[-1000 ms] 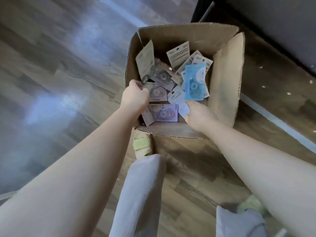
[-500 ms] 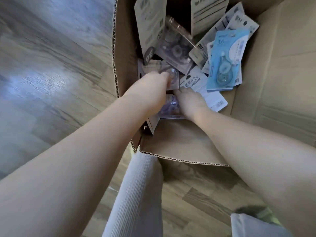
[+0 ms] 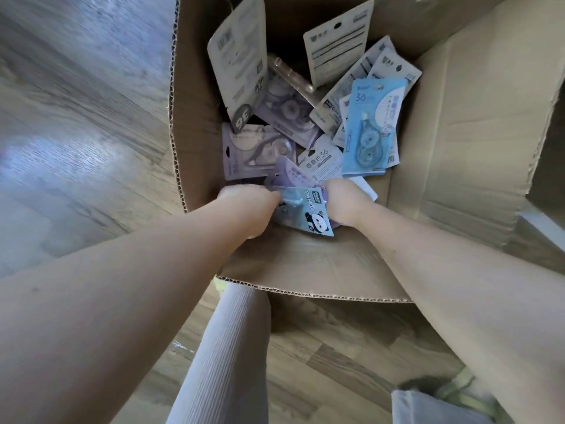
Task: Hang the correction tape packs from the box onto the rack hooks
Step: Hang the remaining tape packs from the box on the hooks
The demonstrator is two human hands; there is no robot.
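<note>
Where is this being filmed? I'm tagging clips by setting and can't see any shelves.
Probably a stationery shop floor during restocking, though no rack shows. An open cardboard box of carded correction tape packs stands on wood-look flooring, and both hands reach into it.

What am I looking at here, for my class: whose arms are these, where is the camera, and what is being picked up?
The camera sits on a person's head and looks down, so both bare arms reach away from you. They reach into an open cardboard box standing on a wooden floor. Loose correction tape packs lie jumbled inside. The left hand and the right hand together hold a blue pack with a panda near the box's near wall. No rack is in view.
</note>
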